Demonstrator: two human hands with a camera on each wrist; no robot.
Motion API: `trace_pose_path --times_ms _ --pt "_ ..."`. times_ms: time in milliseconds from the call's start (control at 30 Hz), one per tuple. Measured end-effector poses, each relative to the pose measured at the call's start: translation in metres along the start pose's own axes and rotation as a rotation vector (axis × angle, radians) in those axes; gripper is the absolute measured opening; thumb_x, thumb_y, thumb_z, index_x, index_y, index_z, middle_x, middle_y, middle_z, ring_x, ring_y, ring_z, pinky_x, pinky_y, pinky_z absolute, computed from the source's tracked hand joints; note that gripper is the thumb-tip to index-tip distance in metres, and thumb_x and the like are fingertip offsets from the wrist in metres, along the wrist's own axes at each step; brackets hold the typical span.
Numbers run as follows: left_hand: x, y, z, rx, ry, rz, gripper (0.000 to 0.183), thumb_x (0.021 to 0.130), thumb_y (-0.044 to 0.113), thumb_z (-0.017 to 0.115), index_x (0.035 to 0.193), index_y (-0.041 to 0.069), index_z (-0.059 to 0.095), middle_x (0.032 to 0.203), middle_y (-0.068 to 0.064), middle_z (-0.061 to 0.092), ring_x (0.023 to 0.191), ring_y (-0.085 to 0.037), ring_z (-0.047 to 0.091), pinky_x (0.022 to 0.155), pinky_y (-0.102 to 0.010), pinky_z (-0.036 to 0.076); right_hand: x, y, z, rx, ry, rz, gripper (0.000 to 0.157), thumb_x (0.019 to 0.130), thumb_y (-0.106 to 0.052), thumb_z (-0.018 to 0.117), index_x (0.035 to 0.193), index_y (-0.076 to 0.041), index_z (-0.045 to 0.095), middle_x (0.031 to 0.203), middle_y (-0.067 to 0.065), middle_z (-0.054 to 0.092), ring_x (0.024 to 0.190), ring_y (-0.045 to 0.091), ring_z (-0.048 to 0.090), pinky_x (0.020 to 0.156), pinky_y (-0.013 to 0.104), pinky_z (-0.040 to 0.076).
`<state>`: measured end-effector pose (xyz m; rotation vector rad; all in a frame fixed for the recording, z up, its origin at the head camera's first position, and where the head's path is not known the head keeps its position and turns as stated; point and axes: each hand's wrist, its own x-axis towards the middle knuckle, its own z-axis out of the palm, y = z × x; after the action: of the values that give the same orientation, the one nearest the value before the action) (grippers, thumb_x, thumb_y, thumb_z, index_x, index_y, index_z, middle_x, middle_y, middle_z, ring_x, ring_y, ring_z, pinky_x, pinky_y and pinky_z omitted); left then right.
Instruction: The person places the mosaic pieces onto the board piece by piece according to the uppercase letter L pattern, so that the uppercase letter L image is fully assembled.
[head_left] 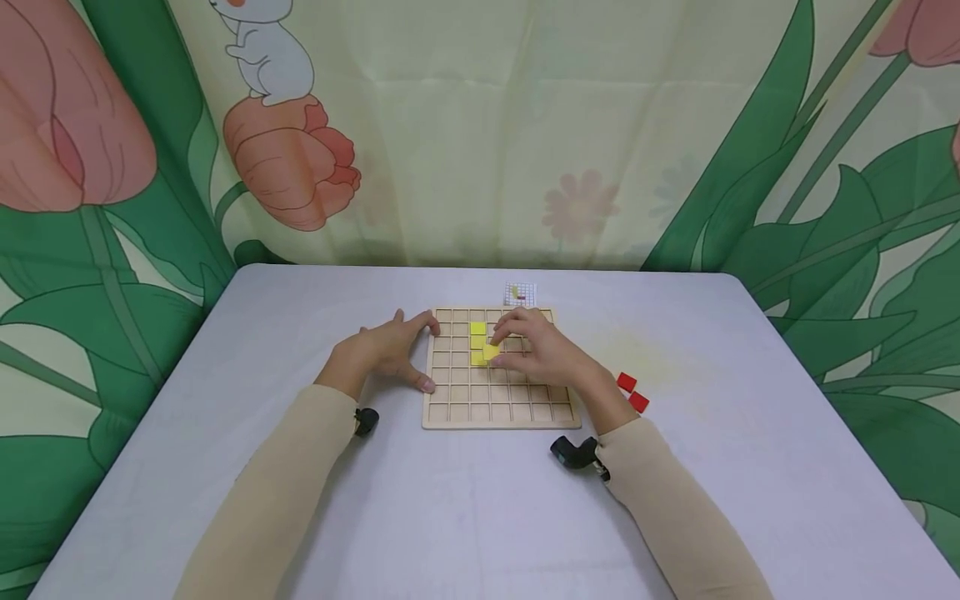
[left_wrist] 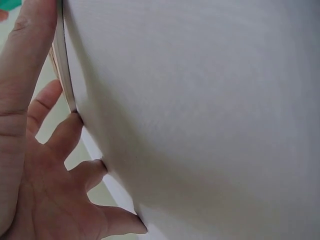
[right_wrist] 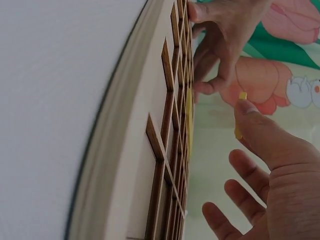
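Note:
A wooden grid board (head_left: 498, 412) lies on the table, with several yellow square tiles (head_left: 477, 329) set in a column left of its middle. Above the lower end of that column, my right hand (head_left: 543, 348) pinches one yellow tile (head_left: 491, 352) between thumb and fingers. The right wrist view shows this tile (right_wrist: 238, 132) raised off the board, mostly covered by the thumb. My left hand (head_left: 384, 348) rests at the board's left edge, thumb and fingers spread along it. In the left wrist view, the left fingers (left_wrist: 66, 135) reach down to the board's edge and the tabletop.
Red square tiles (head_left: 637, 402) lie right of the board, beside my right forearm. A small card with a printed grid and coloured squares (head_left: 521, 293) sits just behind the board. A patterned curtain (head_left: 480, 167) hangs behind the white-covered table (head_left: 465, 517).

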<state>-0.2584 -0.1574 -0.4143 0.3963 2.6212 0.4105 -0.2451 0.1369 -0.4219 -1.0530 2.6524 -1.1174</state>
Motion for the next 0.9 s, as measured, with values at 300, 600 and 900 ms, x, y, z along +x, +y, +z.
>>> trace_pose_path --times_ms 300,600,900 --pt "-0.003 0.005 -0.003 -0.001 -0.011 -0.013 0.096 0.061 0.061 0.092 0.135 0.033 0.038 0.162 -0.025 0.033 0.155 -0.047 0.017 0.105 -0.087 0.017 0.005 -0.004 0.01 -0.015 -0.053 0.017 0.019 0.088 -0.025 0.083 0.102 -0.015 0.073 0.131 0.009 0.059 0.129 0.028 0.043 0.107 0.05 0.04" --pt "-0.002 0.003 -0.003 0.008 -0.013 -0.019 0.097 0.06 0.064 0.091 0.135 0.033 0.038 0.163 -0.023 0.033 0.156 -0.047 0.014 0.104 -0.088 0.018 0.011 -0.008 0.018 -0.133 -0.1 0.006 0.022 0.088 -0.03 0.083 0.101 -0.016 0.074 0.131 0.008 0.06 0.119 0.027 0.045 0.1 0.043 0.041" --pt "-0.003 0.003 -0.002 0.004 -0.015 -0.011 0.098 0.06 0.065 0.091 0.136 0.034 0.038 0.163 -0.024 0.031 0.154 -0.048 0.02 0.104 -0.088 0.018 0.009 -0.011 0.018 -0.189 -0.155 0.049 0.021 0.089 -0.037 0.082 0.1 -0.02 0.075 0.134 0.005 0.059 0.125 0.029 0.045 0.105 0.047 0.041"
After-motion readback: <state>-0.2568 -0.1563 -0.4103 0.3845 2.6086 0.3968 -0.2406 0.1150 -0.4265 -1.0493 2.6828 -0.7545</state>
